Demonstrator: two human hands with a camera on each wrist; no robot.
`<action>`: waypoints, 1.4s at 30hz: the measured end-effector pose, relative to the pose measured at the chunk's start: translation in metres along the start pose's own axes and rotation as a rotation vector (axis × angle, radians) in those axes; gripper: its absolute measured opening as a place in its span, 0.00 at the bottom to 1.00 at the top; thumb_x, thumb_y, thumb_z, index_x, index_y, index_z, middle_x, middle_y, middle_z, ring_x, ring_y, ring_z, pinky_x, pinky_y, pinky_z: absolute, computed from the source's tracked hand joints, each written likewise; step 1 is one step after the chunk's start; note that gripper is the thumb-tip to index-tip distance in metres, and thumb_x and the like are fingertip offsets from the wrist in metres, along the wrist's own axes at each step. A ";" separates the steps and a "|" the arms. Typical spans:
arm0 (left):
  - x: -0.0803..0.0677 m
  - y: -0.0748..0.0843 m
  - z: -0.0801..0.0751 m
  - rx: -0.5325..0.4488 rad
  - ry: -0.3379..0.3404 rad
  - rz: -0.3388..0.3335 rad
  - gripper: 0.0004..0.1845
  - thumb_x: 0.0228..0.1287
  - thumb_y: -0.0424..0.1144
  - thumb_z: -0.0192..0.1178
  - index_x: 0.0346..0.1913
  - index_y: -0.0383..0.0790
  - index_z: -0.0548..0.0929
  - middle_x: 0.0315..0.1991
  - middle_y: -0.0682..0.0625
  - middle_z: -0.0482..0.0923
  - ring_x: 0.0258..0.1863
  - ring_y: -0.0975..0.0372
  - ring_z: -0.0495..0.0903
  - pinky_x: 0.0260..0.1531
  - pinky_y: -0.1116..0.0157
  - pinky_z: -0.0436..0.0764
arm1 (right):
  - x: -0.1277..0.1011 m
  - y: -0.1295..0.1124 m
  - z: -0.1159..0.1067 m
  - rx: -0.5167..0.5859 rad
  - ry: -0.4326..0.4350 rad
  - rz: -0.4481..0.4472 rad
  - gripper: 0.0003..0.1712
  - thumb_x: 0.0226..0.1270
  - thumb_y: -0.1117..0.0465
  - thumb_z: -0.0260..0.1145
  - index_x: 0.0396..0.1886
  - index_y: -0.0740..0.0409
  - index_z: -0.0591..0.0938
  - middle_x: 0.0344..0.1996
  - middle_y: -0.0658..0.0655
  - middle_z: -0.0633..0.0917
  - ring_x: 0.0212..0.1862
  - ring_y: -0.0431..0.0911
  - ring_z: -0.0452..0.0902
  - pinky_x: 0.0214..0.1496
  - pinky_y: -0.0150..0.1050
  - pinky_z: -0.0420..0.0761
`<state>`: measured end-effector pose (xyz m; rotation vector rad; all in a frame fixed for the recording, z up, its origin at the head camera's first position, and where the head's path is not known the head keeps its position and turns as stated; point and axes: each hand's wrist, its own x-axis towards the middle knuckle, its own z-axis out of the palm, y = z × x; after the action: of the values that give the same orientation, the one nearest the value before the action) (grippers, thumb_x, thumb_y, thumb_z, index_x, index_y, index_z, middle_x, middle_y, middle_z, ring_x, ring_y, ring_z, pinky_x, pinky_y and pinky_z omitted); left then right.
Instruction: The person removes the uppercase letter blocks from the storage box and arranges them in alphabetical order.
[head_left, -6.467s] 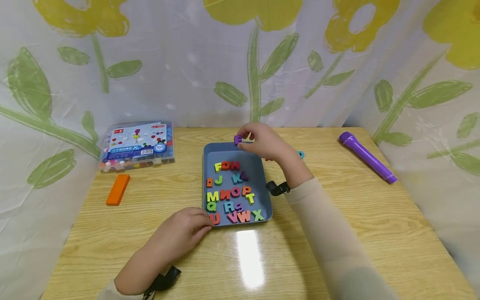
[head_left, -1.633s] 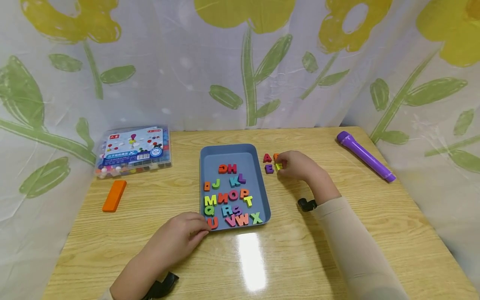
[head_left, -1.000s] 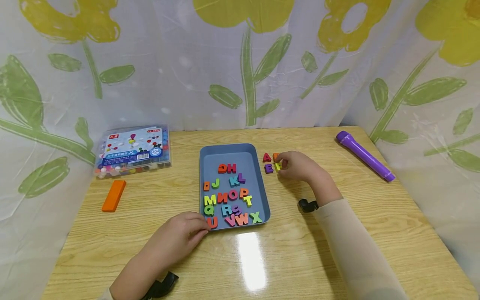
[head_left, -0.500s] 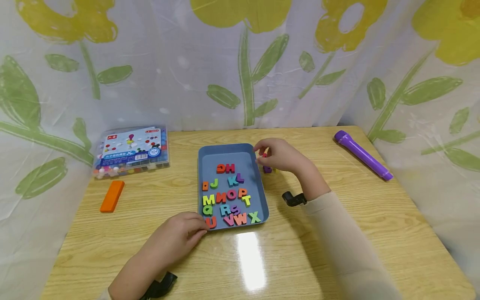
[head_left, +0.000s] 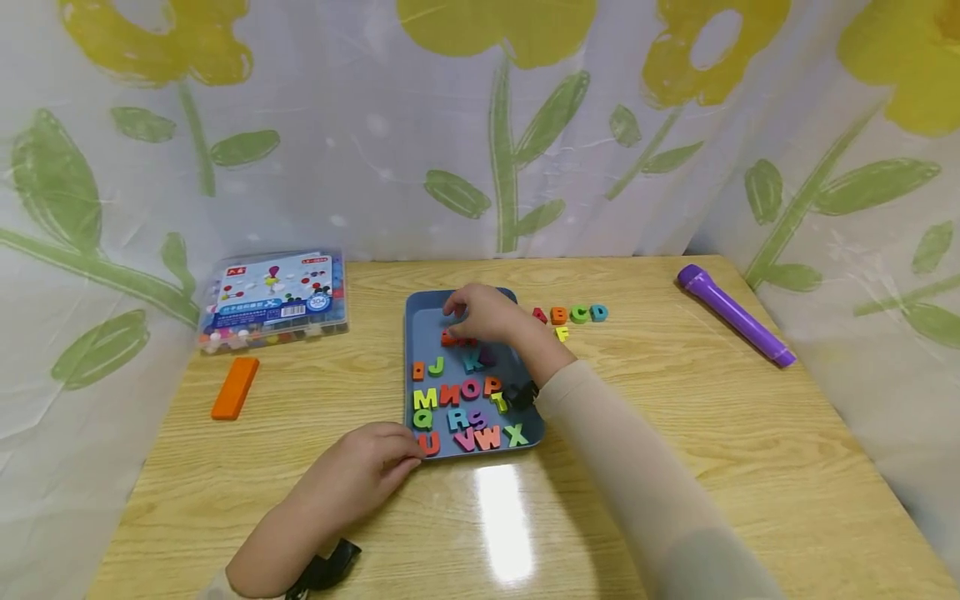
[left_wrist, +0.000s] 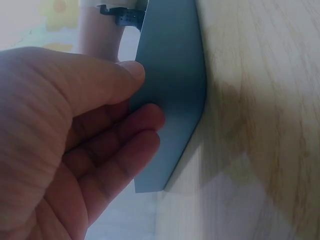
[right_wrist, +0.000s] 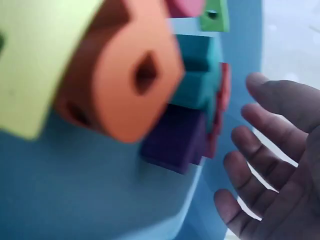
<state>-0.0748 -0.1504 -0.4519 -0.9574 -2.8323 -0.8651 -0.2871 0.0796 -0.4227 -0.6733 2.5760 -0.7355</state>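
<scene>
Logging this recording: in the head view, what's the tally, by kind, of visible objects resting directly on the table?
Letters A, B, C, D, F: 5
Blue tray: 1
Molecular model kit box: 1
Orange block: 1
Purple microphone: 1
Total: 9

Room lies between the oblong orange block (head_left: 236,388) and blue rectangular tray (head_left: 424,327); the beige-sleeved right arm (head_left: 633,475) blocks the tray's right side.

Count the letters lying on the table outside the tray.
5 in view: red A, orange B, green C and blue D in a row right of the tray, yellow F just nearer than B. Others may be hidden behind the right arm.
</scene>
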 end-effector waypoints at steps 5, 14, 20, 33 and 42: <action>0.003 0.002 0.000 0.001 -0.010 0.004 0.04 0.71 0.34 0.74 0.44 0.47 0.94 0.44 0.57 0.91 0.47 0.62 0.88 0.53 0.57 0.91 | 0.001 0.003 0.006 -0.128 -0.032 0.028 0.15 0.74 0.52 0.78 0.56 0.49 0.89 0.51 0.52 0.87 0.52 0.49 0.81 0.60 0.48 0.83; 0.006 0.004 0.001 0.001 -0.016 0.005 0.04 0.71 0.33 0.74 0.44 0.46 0.94 0.44 0.57 0.91 0.47 0.62 0.88 0.53 0.57 0.91 | -0.001 0.008 0.009 -0.106 -0.032 0.037 0.12 0.73 0.52 0.78 0.50 0.48 0.89 0.45 0.51 0.87 0.48 0.49 0.80 0.54 0.47 0.81; 0.007 0.005 0.001 0.008 -0.025 -0.012 0.04 0.71 0.34 0.74 0.43 0.47 0.94 0.44 0.57 0.91 0.47 0.62 0.89 0.53 0.57 0.91 | -0.003 0.013 0.008 -0.077 -0.024 0.017 0.11 0.74 0.52 0.77 0.50 0.49 0.88 0.44 0.52 0.87 0.46 0.48 0.80 0.51 0.44 0.82; 0.009 0.006 0.003 0.011 -0.019 0.003 0.04 0.71 0.34 0.74 0.43 0.47 0.94 0.44 0.57 0.91 0.47 0.62 0.89 0.52 0.57 0.91 | -0.045 0.029 -0.038 0.203 0.171 -0.088 0.13 0.76 0.59 0.73 0.56 0.52 0.85 0.50 0.53 0.88 0.47 0.50 0.81 0.48 0.43 0.84; 0.001 0.005 0.002 0.040 -0.021 -0.047 0.04 0.71 0.36 0.75 0.44 0.49 0.94 0.44 0.60 0.90 0.47 0.64 0.88 0.53 0.58 0.91 | -0.095 0.076 -0.056 0.267 0.286 0.023 0.15 0.77 0.60 0.72 0.59 0.55 0.85 0.49 0.57 0.87 0.44 0.56 0.82 0.41 0.44 0.83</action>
<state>-0.0725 -0.1455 -0.4503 -0.9040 -2.8898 -0.8041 -0.2616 0.2094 -0.4003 -0.4820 2.6561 -1.2189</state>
